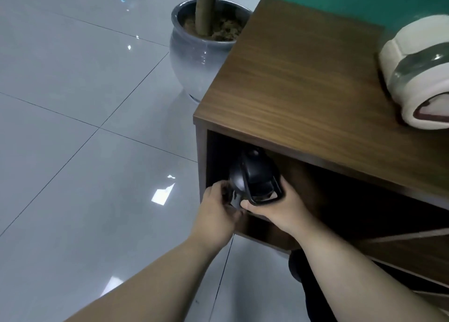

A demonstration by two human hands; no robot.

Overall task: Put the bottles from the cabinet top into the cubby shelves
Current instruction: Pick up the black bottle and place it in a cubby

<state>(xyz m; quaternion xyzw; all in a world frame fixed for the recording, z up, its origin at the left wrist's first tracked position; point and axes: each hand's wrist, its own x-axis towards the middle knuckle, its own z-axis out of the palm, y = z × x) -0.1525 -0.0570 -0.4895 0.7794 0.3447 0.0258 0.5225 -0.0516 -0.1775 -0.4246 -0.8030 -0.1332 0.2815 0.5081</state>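
We see both forearms reaching forward and down into the top-left cubby of the dark walnut wooden cabinet (303,79). Left hand (218,210) is curled around the lower left side of the glossy black round-bodied bottle (252,173); right hand (277,205) closes on its black loop handle from the right — both gripping. Bottle sits tilted at the cubby mouth, lid end toward us. On the cabinet top — a cream ceramic jar with grey band (418,79), well apart. A grey glazed plant pot (196,54) stands beside the cabinet.

Indoor room — tiled floor (73,103), potted plant (206,42)
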